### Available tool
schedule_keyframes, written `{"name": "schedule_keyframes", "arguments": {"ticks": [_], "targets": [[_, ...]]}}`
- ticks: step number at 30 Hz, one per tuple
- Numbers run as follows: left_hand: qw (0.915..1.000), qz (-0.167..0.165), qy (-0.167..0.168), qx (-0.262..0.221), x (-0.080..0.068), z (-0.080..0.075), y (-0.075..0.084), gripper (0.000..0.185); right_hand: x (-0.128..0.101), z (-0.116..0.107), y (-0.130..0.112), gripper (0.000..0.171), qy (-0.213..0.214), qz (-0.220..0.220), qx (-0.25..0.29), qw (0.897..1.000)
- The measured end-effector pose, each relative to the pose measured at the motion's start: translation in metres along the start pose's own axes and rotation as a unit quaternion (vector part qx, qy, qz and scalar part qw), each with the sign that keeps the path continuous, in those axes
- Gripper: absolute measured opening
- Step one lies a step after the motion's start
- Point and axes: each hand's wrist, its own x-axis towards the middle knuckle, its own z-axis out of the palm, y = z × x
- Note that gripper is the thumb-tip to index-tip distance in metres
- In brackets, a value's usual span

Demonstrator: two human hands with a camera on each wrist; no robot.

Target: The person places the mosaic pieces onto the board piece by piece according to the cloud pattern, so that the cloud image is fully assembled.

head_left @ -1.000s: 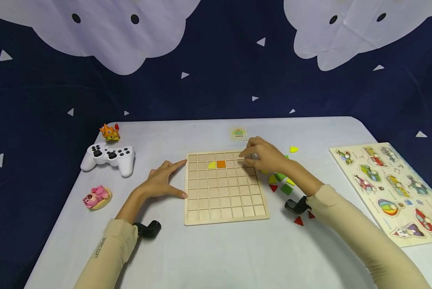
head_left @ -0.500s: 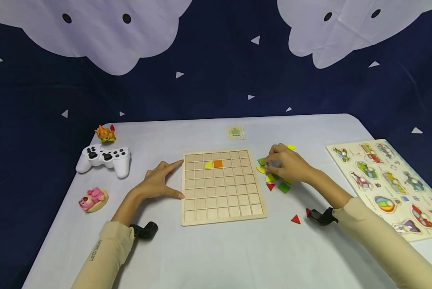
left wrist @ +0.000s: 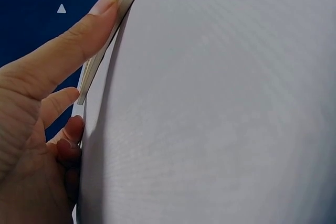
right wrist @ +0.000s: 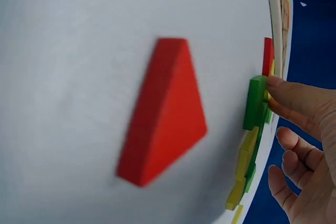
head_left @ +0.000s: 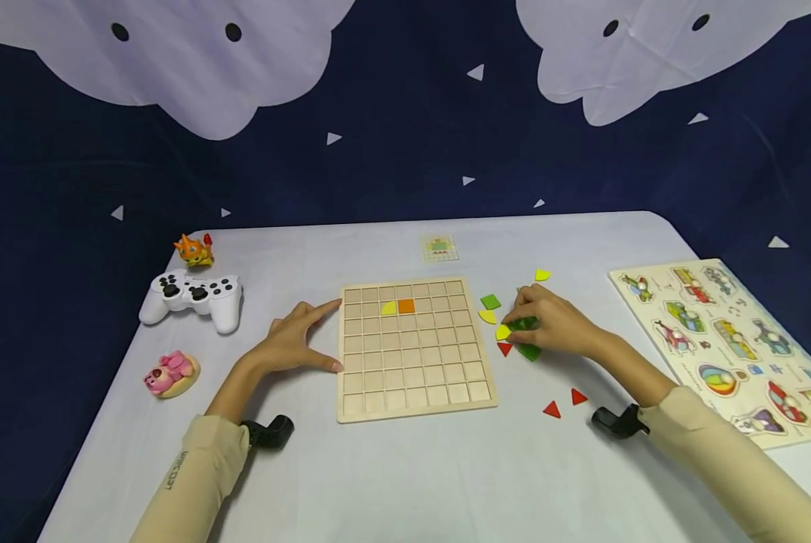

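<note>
The green piece (head_left: 524,326) sat on the table (head_left: 405,467) just right of the wooden grid board (head_left: 415,348), in a little clump with a yellow quarter-round (head_left: 503,332), another green square (head_left: 530,351) and a red triangle (head_left: 505,348). The right hand (head_left: 553,323) was curled over it, fingertips pinching at its edges; the right wrist view showed the thumb pressed on its top edge. It lay flat, and as far as I could tell its longer side ran roughly left-right across the table, parallel to the board's near edge, though the fingers hid most of it, so no real "pointing" direction to call.

What could go wrong, I'd guess: the pieces were packed touching each other, so a sloppy pinch could drag the yellow one along or flick the red triangle away. The piece is thin and flat, so it could also slip out of the fingertips.

The left hand (head_left: 293,341) held nothing, fingers straight, with index and thumb against the board's left edge. Farther out were a white game controller (head_left: 191,296), a pink toy (head_left: 171,372) and a peg puzzle (head_left: 731,343).
</note>
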Motion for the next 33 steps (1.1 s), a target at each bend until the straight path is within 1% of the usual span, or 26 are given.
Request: {"name": "schedule_keyframes", "arguments": {"ticks": [7,12,20,25,33], "targets": [[1.0,0.001,0.001,-0.002,0.0,0.0,0.0,0.114,0.002,0.003,-0.002,0.02,0.013,-0.013,-0.015,1.0],[1.0,0.003,0.001,-0.002,-0.001,0.0,0.0,0.114,0.004,0.002,-0.004,0.021,0.023,-0.026,-0.034,0.999],[1.0,0.001,0.001,-0.005,0.0,0.0,-0.001,0.115,0.005,-0.002,-0.004,0.019,0.043,-0.01,-0.025,0.999],[1.0,0.002,0.001,-0.007,0.001,0.001,-0.001,0.115,0.016,0.0,-0.011,0.018,0.045,-0.024,-0.009,0.999],[0.9999,0.004,0.002,-0.011,0.0,0.001,-0.001,0.114,0.043,0.007,-0.037,0.019,0.042,-0.057,0.002,0.997]]}}
